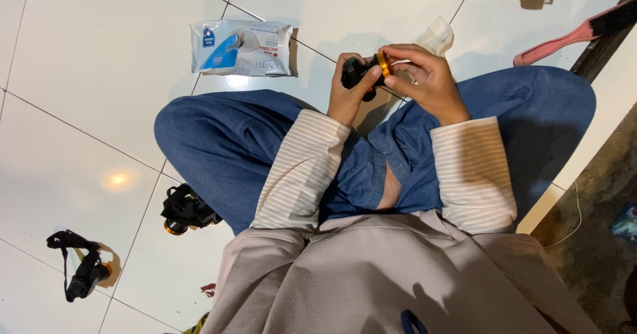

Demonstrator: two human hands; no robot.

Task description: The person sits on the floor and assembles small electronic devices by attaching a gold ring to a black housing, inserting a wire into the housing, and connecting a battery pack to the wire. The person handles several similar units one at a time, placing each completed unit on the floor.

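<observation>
I look down at a person sitting cross-legged on a white tiled floor [79,75]. Both hands are up in front of the knees, over blue jeans [225,141].

The left hand [346,95] is wrapped around a small black headlamp [356,74]. Its grip is closed tight on the black body, with the thumb pressed along the side. The right hand [428,78] comes in from the other side. Its fingertips [391,54] are pinched on the gold ring [383,64] at the front of the headlamp. That grip is closed on the ring, and the other fingers curl loosely behind it. So the headlamp sits between the two hands, held above the floor, just past the knees.

Right behind the right hand, a crumpled white wipe [436,36] lies on the floor. A soft pack of wet wipes [240,47] lies on the tiles near the left hand, a little way off.

Another black headlamp with a gold ring [186,209] rests on the floor beside the left leg. A third black one with a strap [83,267] lies farther away. A pink brush [570,35] lies at the far edge of the floor, well apart from the hands.
</observation>
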